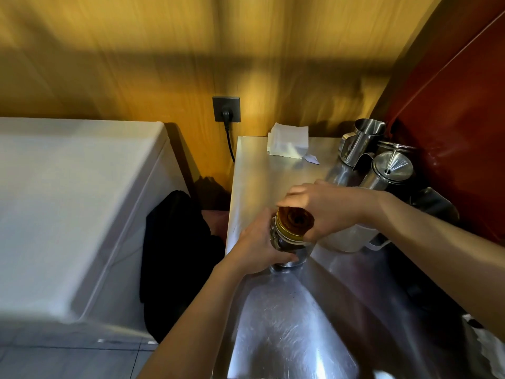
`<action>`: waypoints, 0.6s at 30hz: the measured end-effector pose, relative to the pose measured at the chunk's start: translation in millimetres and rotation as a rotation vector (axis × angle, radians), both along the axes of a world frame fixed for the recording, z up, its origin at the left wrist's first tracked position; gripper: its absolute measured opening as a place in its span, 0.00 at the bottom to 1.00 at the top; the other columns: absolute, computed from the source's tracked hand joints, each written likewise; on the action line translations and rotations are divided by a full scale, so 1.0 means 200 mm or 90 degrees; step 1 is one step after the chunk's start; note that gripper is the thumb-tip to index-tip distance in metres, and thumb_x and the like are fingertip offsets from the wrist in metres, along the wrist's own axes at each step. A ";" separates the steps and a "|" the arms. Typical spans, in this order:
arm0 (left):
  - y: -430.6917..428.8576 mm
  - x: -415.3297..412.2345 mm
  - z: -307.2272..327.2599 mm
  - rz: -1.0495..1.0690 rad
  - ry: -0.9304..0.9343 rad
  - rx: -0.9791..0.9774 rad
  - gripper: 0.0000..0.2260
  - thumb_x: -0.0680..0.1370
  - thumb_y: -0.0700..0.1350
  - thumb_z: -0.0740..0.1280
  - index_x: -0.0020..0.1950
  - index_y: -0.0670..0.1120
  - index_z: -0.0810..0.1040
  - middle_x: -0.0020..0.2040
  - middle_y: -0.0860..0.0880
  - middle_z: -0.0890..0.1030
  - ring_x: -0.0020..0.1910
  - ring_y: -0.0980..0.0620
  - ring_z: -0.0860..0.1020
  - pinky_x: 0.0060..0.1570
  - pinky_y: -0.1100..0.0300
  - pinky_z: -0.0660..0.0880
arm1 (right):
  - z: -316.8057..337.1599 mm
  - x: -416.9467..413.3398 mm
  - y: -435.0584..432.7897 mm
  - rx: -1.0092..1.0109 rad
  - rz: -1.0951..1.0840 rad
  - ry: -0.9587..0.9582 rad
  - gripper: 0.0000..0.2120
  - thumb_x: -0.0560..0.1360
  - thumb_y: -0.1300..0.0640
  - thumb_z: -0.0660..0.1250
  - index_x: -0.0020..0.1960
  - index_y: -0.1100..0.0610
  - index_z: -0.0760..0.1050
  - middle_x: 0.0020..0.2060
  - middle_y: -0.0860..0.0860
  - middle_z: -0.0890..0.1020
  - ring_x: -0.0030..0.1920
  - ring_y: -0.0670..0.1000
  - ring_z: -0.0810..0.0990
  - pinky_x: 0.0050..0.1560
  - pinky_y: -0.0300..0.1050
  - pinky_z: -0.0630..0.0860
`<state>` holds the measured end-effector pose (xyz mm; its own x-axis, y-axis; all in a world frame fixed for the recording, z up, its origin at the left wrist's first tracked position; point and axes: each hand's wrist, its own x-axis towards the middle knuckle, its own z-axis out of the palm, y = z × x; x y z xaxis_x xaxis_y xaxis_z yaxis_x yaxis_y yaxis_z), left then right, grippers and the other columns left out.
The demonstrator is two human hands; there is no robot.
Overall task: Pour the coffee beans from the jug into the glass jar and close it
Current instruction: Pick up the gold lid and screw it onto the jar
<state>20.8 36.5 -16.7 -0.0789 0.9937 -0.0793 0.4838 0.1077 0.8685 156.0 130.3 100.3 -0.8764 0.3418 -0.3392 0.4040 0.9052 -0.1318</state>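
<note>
While hands [314, 212] grip, glass jar [284, 242] half-hidden

the left hand [257, 246] wraps the side of the glass jar [284, 242], which stands on the steel surface [273, 170] with dark coffee beans [281, 243] showing through the glass. the right hand [319, 212] holds the brown lid [295, 221] tilted on the jar's mouth. just beside the right wrist stands a white jug [347, 239]. steel pitchers [360, 140] and white paper [288, 142] lie toward the back, near the wall socket [226, 108].
</note>
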 end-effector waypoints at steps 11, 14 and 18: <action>0.00 0.00 0.00 0.010 0.029 -0.003 0.34 0.56 0.60 0.77 0.56 0.61 0.63 0.56 0.53 0.76 0.56 0.49 0.75 0.56 0.44 0.75 | -0.01 0.01 -0.04 0.193 0.000 0.042 0.30 0.65 0.30 0.61 0.56 0.52 0.71 0.43 0.48 0.76 0.42 0.50 0.73 0.46 0.48 0.66; 0.00 0.01 -0.01 0.008 0.048 -0.007 0.33 0.58 0.58 0.78 0.57 0.59 0.64 0.54 0.53 0.76 0.55 0.49 0.75 0.54 0.44 0.75 | -0.05 0.02 -0.05 0.267 -0.059 0.039 0.40 0.61 0.21 0.48 0.51 0.54 0.72 0.39 0.50 0.77 0.38 0.51 0.74 0.44 0.49 0.67; 0.00 0.01 0.01 0.018 0.059 0.005 0.34 0.58 0.57 0.79 0.56 0.62 0.62 0.56 0.55 0.75 0.57 0.51 0.74 0.59 0.43 0.73 | -0.03 0.04 -0.02 0.071 -0.005 0.026 0.32 0.66 0.36 0.65 0.65 0.45 0.62 0.50 0.48 0.72 0.49 0.50 0.70 0.50 0.52 0.67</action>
